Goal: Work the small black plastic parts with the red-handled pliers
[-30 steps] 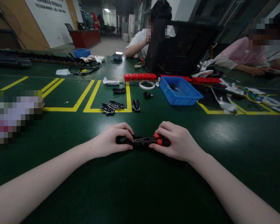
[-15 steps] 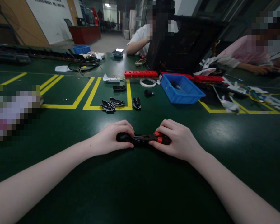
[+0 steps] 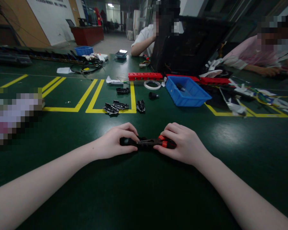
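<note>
Both hands rest on the dark green table (image 3: 144,191) near its middle. My left hand (image 3: 115,142) is closed round a small black part (image 3: 125,141), pressing it to the surface. My right hand (image 3: 182,143) grips the red and black handles of a pair of pliers (image 3: 156,142), whose metal jaws point left and meet the black part between my hands. Most of both handles is hidden under my fingers.
Several loose black parts (image 3: 116,107) lie by yellow floor-tape lines (image 3: 93,97) further back. A blue bin (image 3: 187,91), a tape roll (image 3: 152,84) and a red strip (image 3: 145,76) stand behind them. Two other people sit across the table beside a black case (image 3: 187,44).
My hands and the pliers have stayed in place. The view shifted slightly between the oldest frame and the later ones.
</note>
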{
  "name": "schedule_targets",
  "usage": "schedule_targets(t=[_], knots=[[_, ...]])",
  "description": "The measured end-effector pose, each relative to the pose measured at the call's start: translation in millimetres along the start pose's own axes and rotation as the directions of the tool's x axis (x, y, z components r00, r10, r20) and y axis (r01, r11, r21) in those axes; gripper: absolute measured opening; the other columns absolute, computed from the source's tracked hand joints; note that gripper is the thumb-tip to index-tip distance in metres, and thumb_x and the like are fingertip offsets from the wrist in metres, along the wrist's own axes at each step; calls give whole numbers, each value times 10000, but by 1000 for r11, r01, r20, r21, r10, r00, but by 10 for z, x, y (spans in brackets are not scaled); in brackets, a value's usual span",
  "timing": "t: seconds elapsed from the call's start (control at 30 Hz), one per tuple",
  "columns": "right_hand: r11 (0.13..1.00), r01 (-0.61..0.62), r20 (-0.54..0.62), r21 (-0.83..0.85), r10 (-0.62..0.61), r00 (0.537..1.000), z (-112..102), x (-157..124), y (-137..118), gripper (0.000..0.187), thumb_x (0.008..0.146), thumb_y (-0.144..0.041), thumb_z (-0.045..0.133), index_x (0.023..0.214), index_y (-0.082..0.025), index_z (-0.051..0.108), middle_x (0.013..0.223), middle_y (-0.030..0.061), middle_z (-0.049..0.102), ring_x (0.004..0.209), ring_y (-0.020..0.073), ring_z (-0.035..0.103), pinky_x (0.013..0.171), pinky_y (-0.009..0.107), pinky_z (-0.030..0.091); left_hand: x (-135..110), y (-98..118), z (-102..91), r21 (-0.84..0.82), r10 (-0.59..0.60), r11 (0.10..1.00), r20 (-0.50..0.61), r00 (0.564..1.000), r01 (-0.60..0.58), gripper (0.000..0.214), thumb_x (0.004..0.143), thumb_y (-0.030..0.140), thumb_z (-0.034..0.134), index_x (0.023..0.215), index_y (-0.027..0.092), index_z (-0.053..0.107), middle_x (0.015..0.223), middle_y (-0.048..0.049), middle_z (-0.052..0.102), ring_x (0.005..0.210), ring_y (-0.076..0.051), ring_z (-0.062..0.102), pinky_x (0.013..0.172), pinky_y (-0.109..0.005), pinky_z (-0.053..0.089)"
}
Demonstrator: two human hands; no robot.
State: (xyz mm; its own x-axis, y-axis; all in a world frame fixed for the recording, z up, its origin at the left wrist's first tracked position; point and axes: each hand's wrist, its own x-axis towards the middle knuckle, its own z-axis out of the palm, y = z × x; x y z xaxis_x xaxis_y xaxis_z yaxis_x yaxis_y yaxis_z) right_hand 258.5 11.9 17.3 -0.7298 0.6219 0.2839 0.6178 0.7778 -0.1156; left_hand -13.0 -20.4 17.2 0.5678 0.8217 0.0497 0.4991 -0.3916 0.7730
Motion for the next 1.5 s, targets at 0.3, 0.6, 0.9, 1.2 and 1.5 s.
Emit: schedule_targets(t=[0.3, 0.6, 0.9, 1.2, 1.5], knots=[[1000, -6, -53, 26, 7, 999, 23, 5, -24, 326, 851, -490, 642, 836, -165, 647, 869, 76, 628, 761, 193, 565, 650, 325, 453, 15, -30, 7, -25, 12, 1000, 19, 1000, -11, 149, 845, 284, 709, 979, 219, 706, 1134, -41, 562, 1064, -226, 573, 974, -411, 469], [999, -4, -82, 32, 6, 997, 14, 7, -28, 311, 847, -480, 648, 838, -169, 647, 860, 76, 630, 752, 197, 568, 644, 329, 456, 11, 5, -5, -65, -1, 998, 10, 1000, 2, 120, 864, 276, 686, 960, 204, 688, 1137, -44, 570, 1068, -220, 580, 968, -412, 482], [1000, 13, -69, 7, -12, 998, 24, 5, -26, 316, 853, -487, 637, 849, -171, 649, 873, 82, 630, 766, 203, 566, 654, 337, 449, 19, 18, 2, -47, -7, 999, -16, 1000, 6, 115, 861, 285, 686, 940, 204, 707, 1115, -47, 590, 1047, -225, 593, 953, -418, 481], [1000, 15, -57, 4, -15, 998, 21, 8, -25, 324, 853, -491, 639, 845, -167, 646, 877, 82, 631, 767, 201, 569, 653, 330, 450, 17, -7, -1, -50, -13, 999, -22, 1000, 12, 88, 849, 279, 710, 889, 202, 724, 1137, -52, 609, 1067, -233, 595, 970, -429, 481], [1000, -3, -92, 4, 4, 996, 3, -1, 25, 301, 856, -477, 634, 865, -176, 641, 886, 85, 640, 779, 213, 575, 662, 344, 457, -3, 18, 13, -10, 29, 1000, -34, 999, -29, 67, 860, 222, 695, 917, 202, 724, 1130, -49, 604, 1050, -215, 607, 961, -392, 491]])
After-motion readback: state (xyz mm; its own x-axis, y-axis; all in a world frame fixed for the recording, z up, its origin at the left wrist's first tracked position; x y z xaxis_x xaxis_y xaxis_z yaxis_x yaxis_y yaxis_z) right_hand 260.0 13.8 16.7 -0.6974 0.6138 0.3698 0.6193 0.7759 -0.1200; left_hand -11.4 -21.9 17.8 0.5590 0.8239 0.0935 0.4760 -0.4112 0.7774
